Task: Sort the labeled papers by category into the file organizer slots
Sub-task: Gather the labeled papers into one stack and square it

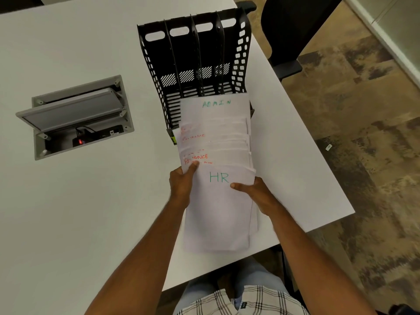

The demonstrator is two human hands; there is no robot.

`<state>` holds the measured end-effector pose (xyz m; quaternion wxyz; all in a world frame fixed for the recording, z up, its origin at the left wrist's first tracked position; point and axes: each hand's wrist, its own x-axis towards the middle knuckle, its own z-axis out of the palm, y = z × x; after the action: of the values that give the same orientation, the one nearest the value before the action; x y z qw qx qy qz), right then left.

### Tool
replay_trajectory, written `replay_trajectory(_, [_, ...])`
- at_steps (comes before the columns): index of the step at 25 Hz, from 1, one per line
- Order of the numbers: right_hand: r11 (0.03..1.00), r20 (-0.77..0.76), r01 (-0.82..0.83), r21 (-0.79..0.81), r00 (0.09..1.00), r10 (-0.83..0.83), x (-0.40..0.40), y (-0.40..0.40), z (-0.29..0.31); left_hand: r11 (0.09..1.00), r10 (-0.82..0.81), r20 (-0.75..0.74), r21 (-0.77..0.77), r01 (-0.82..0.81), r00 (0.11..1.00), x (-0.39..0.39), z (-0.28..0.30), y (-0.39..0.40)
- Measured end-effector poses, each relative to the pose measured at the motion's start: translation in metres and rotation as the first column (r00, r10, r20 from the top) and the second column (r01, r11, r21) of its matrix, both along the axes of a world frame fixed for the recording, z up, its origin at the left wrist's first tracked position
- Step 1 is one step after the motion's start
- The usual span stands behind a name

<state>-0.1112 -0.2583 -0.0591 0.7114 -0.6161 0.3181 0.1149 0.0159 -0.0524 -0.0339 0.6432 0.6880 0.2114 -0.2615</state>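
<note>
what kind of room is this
Most likely an office or meeting room: a white table with a built-in cable box, a black file organizer, and a black office chair.

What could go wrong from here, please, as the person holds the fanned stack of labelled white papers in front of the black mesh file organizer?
1. The fanned stack of white papers is pinched only near the top HR sheet by the left hand and right hand; loose sheets might slide out.
2. The red FINANCE labels are partly covered, so a sheet could be misread and misfiled.
3. The black mesh file organizer stands near the white table's edge; a push might shift it.
</note>
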Motion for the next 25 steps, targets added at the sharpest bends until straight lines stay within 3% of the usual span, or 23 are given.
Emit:
replay_trajectory(3, [0.991, -0.023, -0.088, -0.099, 0.996, 0.086, 0.0, -0.003, 0.015, 0.996, 0.064, 0.055, -0.072, -0.06, 0.996, 0.013, 0.027, 0.004])
replay_trajectory(8, [0.988, 0.084, -0.068, -0.136, 0.993, 0.08, 0.006, -0.01, 0.059, 0.912, -0.179, 0.099, -0.357, 0.203, 0.979, 0.026, 0.053, 0.027])
replay_trajectory(11, [0.99, 0.194, -0.018, -0.142, 0.98, 0.045, 0.013, -0.009, 0.089, 0.867, -0.114, 0.112, -0.474, 0.154, 0.987, 0.019, 0.065, 0.024])
replay_trajectory(14, [0.998, 0.22, 0.034, 0.046, 0.974, -0.044, -0.003, -0.025, 0.102, 0.822, 0.046, 0.141, -0.568, 0.043, 0.989, 0.023, 0.083, 0.02])
replay_trajectory(16, [0.948, 0.176, 0.166, 0.273, 0.96, -0.219, -0.029, -0.03, 0.09, 0.787, 0.138, 0.154, -0.617, -0.014, 0.978, 0.028, 0.097, 0.021])
replay_trajectory(19, [0.673, 0.13, 0.248, 0.697, 0.879, -0.459, -0.052, 0.003, 0.065, 0.761, 0.231, 0.166, -0.645, -0.072, 0.959, 0.031, 0.116, 0.015])
replay_trajectory(21, [0.599, 0.183, 0.194, 0.777, 0.841, -0.51, -0.048, 0.032, 0.061, 0.761, 0.246, 0.182, -0.645, -0.074, 0.952, 0.026, 0.125, 0.009])
replay_trajectory(25, [0.577, 0.251, 0.157, 0.802, 0.788, -0.563, -0.021, 0.057, 0.071, 0.78, 0.173, 0.262, -0.625, 0.031, 0.949, 0.012, 0.142, 0.004])
